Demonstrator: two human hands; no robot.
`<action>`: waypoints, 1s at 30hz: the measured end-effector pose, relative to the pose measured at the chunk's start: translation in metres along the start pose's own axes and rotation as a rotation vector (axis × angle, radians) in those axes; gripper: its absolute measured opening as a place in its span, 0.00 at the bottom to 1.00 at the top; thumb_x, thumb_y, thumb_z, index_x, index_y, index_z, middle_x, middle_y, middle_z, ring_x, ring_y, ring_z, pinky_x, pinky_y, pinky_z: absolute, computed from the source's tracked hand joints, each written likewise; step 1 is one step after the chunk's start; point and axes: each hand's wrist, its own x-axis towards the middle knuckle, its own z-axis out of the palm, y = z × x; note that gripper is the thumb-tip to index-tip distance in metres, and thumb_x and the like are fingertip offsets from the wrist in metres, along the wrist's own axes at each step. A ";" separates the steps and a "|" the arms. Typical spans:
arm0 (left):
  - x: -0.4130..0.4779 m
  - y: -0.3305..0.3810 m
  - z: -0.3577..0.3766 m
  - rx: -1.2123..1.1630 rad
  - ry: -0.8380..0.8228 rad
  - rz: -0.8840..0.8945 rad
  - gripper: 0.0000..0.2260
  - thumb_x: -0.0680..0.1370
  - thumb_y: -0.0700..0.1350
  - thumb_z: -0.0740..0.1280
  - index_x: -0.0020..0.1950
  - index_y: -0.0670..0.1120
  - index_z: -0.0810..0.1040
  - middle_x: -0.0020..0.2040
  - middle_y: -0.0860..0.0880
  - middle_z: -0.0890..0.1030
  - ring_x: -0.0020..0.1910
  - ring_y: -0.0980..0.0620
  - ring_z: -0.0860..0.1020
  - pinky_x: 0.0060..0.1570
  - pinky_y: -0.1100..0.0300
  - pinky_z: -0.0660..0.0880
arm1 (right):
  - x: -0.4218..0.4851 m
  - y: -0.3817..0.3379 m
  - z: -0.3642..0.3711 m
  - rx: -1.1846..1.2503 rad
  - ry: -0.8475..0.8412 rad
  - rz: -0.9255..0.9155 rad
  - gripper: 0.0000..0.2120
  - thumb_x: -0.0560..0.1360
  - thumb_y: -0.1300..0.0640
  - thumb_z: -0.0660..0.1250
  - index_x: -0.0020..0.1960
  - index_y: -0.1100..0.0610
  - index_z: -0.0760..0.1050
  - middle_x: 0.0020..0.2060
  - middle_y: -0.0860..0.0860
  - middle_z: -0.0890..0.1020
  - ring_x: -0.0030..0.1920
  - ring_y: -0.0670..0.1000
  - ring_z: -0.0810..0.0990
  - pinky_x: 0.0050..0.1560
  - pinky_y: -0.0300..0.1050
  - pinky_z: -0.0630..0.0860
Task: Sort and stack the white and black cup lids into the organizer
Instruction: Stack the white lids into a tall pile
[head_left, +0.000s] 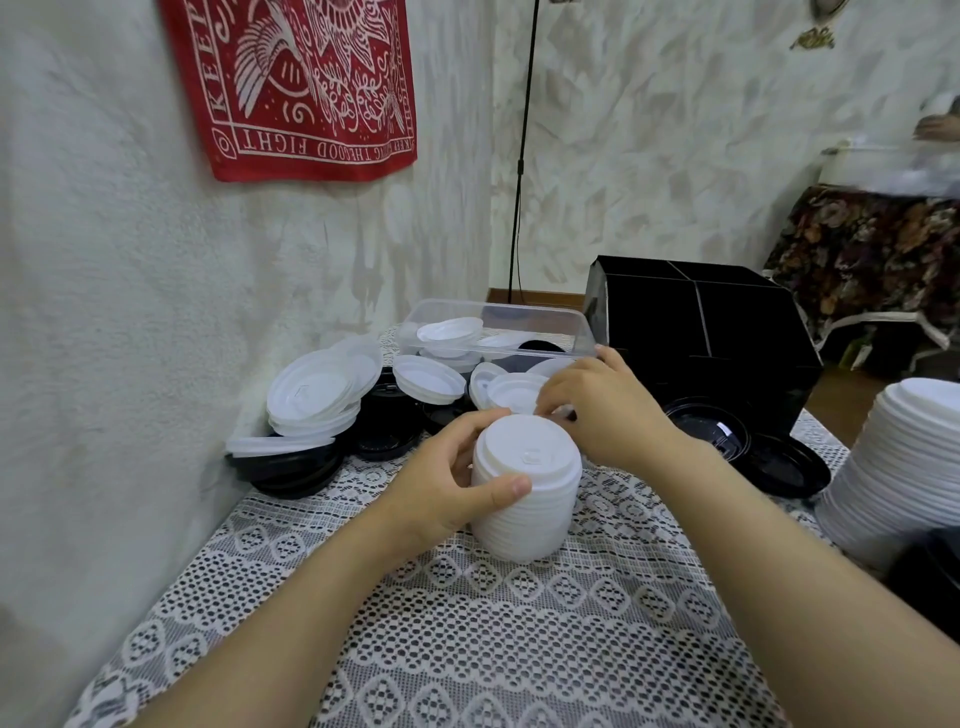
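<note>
Because the white stack (524, 499) stands tall on soft lace (467, 623) and is held on one side only, it may lean or shed its top lids if the right hand (597, 410) presses off-centre; a crooked lid would also jam the nesting. The left hand (447, 483) clamps the stack, thumb (506, 491) across the near face, fingers (467, 423) curled over the far rim. The right fingertips pinch together at the stack's top back edge; whether they hold a lid, I cannot tell. The stack sits mid-table, the organizer (727, 332) well behind, apparently empty.
</note>
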 end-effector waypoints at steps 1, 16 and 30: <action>0.000 0.000 0.000 0.002 -0.004 0.000 0.32 0.62 0.55 0.75 0.65 0.52 0.72 0.60 0.57 0.79 0.60 0.61 0.76 0.54 0.67 0.73 | 0.000 0.001 0.001 0.069 0.028 0.013 0.10 0.77 0.53 0.63 0.48 0.51 0.83 0.50 0.44 0.83 0.55 0.51 0.75 0.66 0.44 0.53; -0.002 0.005 -0.003 -0.081 0.041 0.030 0.30 0.65 0.59 0.74 0.66 0.54 0.72 0.65 0.55 0.77 0.63 0.60 0.74 0.61 0.61 0.73 | -0.046 -0.028 -0.043 2.017 0.415 0.440 0.10 0.76 0.57 0.61 0.45 0.58 0.81 0.40 0.50 0.84 0.42 0.46 0.83 0.43 0.41 0.81; -0.006 0.022 -0.007 -0.271 -0.030 0.139 0.23 0.62 0.58 0.79 0.53 0.49 0.84 0.49 0.43 0.84 0.50 0.47 0.82 0.49 0.59 0.77 | -0.047 -0.060 -0.041 1.650 0.119 0.395 0.10 0.63 0.55 0.72 0.43 0.57 0.82 0.37 0.53 0.84 0.37 0.49 0.82 0.38 0.43 0.80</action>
